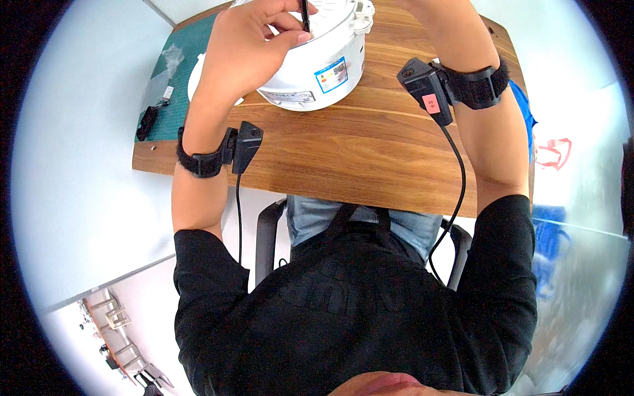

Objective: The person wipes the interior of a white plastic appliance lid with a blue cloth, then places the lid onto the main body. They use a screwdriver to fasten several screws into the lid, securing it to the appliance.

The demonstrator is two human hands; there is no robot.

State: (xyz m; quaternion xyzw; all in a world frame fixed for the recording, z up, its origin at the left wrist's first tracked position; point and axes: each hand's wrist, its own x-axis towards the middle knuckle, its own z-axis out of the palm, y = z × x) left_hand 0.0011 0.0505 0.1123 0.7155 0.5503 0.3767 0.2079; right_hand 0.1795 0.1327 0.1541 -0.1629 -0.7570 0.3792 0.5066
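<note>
Table (370,152): and here's the brown wood top, grain running side to side, near edge bowed by the lens.
Pot (309,69): white and round, standing right on the wood toward the far side.
Mat (193,41): green, flat, covering the table's left end!
Plastic (173,58): clear and crumpled, up on the mat.
Tag (168,94): small, white, nearer the person.
Cable (146,123): a black bundle by the mat's near left corner.
</note>
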